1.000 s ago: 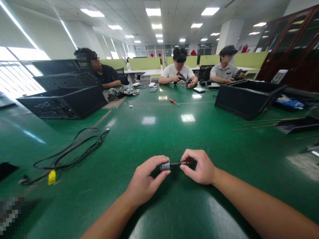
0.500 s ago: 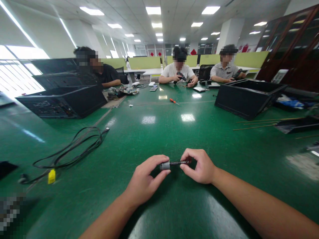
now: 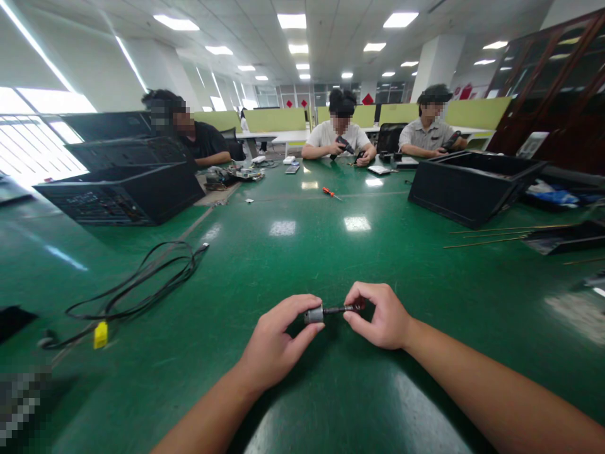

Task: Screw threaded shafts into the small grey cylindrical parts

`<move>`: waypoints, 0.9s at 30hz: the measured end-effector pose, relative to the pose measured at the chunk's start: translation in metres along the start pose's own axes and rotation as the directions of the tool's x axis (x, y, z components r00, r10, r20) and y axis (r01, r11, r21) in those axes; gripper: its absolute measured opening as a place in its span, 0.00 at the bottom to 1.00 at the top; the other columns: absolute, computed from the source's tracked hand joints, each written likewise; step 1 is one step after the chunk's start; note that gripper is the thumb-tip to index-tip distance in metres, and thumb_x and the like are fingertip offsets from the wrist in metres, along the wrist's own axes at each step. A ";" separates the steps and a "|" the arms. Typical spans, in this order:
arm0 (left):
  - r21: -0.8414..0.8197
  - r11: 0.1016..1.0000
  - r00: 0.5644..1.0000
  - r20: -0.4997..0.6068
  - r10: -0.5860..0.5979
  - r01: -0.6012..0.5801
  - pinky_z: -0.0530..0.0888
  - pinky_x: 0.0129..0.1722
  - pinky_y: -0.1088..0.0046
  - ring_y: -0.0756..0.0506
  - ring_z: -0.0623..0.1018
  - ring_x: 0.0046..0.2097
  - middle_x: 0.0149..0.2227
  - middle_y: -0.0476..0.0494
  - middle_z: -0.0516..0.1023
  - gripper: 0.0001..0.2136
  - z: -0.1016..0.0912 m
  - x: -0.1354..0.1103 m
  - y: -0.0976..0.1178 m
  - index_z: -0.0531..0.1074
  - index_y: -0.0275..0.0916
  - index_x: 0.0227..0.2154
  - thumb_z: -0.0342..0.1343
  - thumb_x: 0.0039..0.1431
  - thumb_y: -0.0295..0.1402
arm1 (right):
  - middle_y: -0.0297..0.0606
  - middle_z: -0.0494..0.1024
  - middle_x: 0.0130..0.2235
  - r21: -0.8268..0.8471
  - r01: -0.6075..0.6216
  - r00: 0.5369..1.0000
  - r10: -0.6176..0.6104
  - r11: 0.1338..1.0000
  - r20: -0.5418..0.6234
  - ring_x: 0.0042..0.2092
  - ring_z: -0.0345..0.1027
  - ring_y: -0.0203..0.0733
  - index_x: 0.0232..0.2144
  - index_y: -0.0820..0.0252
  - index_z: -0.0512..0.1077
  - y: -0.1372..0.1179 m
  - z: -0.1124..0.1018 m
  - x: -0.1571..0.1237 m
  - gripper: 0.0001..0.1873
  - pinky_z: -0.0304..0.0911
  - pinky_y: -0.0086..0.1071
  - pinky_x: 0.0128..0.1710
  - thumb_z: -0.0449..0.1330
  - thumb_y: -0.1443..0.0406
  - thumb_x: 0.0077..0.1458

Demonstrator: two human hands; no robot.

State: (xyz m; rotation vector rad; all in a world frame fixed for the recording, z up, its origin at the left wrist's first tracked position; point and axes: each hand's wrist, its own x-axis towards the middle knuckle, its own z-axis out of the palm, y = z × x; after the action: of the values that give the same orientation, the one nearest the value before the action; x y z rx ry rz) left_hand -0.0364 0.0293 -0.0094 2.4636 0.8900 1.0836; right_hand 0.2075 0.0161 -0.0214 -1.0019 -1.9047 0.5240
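Above the green tabletop, my left hand (image 3: pixel 278 337) pinches a small silver metal cylinder (image 3: pixel 314 314) between thumb and fingers. A thin dark shaft (image 3: pixel 334 310) sticks out of the cylinder's right side and runs level to my right hand (image 3: pixel 378 315). My right thumb and forefinger are closed on the shaft's reddish-brown end (image 3: pixel 361 304), partly hidden by the fingers. Cylinder and shaft look like parts of a small motor, but I cannot tell for sure. The two pieces stay in line and touch.
A looped black cable (image 3: pixel 142 296) with a yellow tag (image 3: pixel 101 335) lies left. An orange screwdriver (image 3: pixel 331 192) lies farther back. Black computer cases stand at left (image 3: pixel 127 192) and right (image 3: pixel 467 189). Thin brass-coloured rods (image 3: pixel 491 236) lie right. Three people sit across the table (image 3: pixel 255 265).
Both hands keep the same grip on the cylinder and shaft. The whole view has shifted very slightly; nothing else visibly differs.
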 end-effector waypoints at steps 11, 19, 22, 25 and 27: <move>0.004 1.000 1.000 -0.001 0.000 0.000 0.78 0.52 0.68 0.45 0.80 0.48 0.47 0.43 0.81 0.14 -0.001 0.000 -0.001 0.74 0.42 0.49 0.62 0.60 0.30 | 0.31 0.73 0.25 0.002 0.007 1.000 -0.007 1.000 -0.008 0.27 0.67 0.37 0.29 0.58 0.70 0.000 0.001 0.001 0.04 0.62 0.29 0.30 0.62 0.69 0.49; 0.015 1.000 1.000 0.004 -0.006 0.005 0.77 0.53 0.67 0.44 0.80 0.49 0.47 0.43 0.80 0.15 -0.001 -0.001 -0.002 0.73 0.42 0.50 0.62 0.60 0.30 | 0.31 0.73 0.25 0.005 0.000 1.000 0.000 1.000 -0.011 0.27 0.67 0.37 0.29 0.58 0.70 0.000 0.001 0.000 0.04 0.62 0.29 0.30 0.62 0.69 0.49; 0.014 1.000 1.000 0.007 -0.005 0.005 0.76 0.53 0.68 0.45 0.80 0.50 0.48 0.44 0.80 0.15 -0.002 -0.001 -0.003 0.73 0.43 0.50 0.62 0.60 0.30 | 0.32 0.73 0.25 0.013 0.001 1.000 -0.001 1.000 -0.013 0.27 0.67 0.37 0.29 0.58 0.70 -0.001 0.001 0.000 0.04 0.62 0.29 0.30 0.62 0.69 0.49; 0.010 1.000 1.000 0.006 -0.003 0.003 0.76 0.54 0.70 0.46 0.79 0.50 0.48 0.45 0.80 0.15 -0.002 -0.001 -0.003 0.73 0.43 0.50 0.62 0.60 0.30 | 0.32 0.73 0.26 0.014 0.000 1.000 0.000 1.000 -0.011 0.27 0.67 0.37 0.29 0.58 0.70 -0.001 0.000 0.001 0.04 0.62 0.29 0.30 0.62 0.69 0.49; 0.011 1.000 1.000 0.010 -0.004 0.004 0.75 0.54 0.71 0.47 0.79 0.50 0.48 0.45 0.80 0.15 -0.002 -0.001 -0.004 0.73 0.43 0.50 0.62 0.60 0.30 | 0.32 0.73 0.26 0.014 -0.001 1.000 0.001 1.000 -0.010 0.27 0.67 0.37 0.29 0.59 0.71 -0.001 0.000 0.001 0.03 0.62 0.29 0.30 0.62 0.69 0.49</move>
State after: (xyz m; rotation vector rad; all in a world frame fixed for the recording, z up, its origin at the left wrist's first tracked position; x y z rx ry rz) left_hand -0.0399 0.0317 -0.0102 2.4732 0.9001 1.0666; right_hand 0.2066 0.0159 -0.0200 -0.9952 -1.8889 0.5310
